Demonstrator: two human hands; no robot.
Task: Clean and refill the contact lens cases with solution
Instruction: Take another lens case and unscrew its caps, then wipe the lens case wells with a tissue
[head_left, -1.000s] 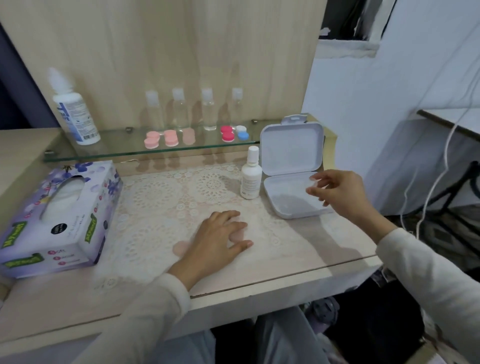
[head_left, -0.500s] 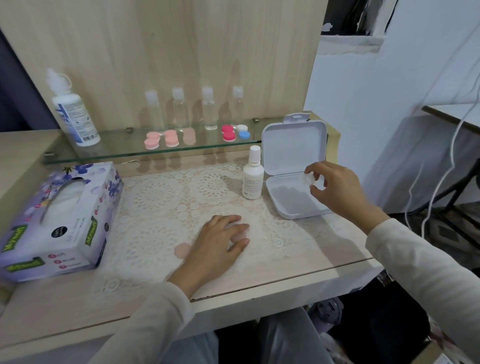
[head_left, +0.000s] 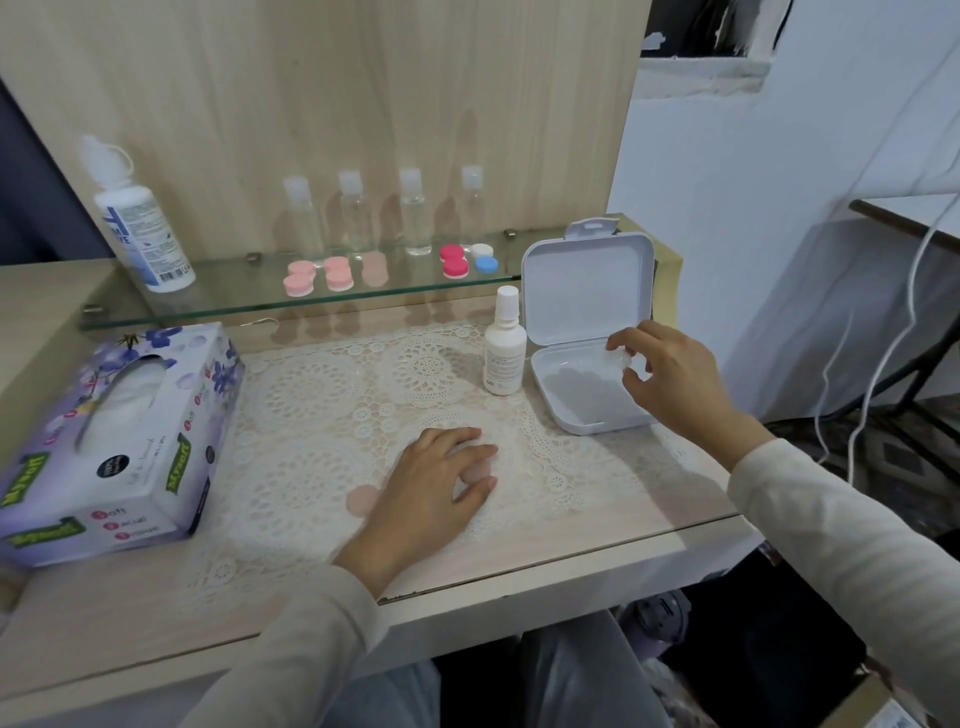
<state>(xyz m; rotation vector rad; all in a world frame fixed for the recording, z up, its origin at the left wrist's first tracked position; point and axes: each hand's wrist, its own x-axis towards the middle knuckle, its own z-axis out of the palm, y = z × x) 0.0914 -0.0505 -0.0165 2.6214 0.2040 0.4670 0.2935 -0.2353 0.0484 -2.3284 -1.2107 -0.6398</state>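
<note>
A pale pink double-well contact lens case is held flat on the white lace mat under the left hand. The palm is laid over its middle and the fingers are only loosely bent, so the case is pressed down, not gripped; its two round ends are seen at either side of the hand. A small translucent piece is pinched between the thumb and fingertips of the right hand, over the far right corner of the open white hinged plastic box. What the piece is cannot be told at this size.

Several slips are judged possible. The piece is small and smooth, and could be dropped from so light a pinch and lost on the patterned lace. The small white capped bottle is stood just beside the box, and could be knocked over if the right wrist is swung back to the left. The box could be tipped by a press on its raised lid. The large white solution bottle is left on the glass shelf, well apart from both hands, so a long reach across the mat is expected for refilling.
</note>
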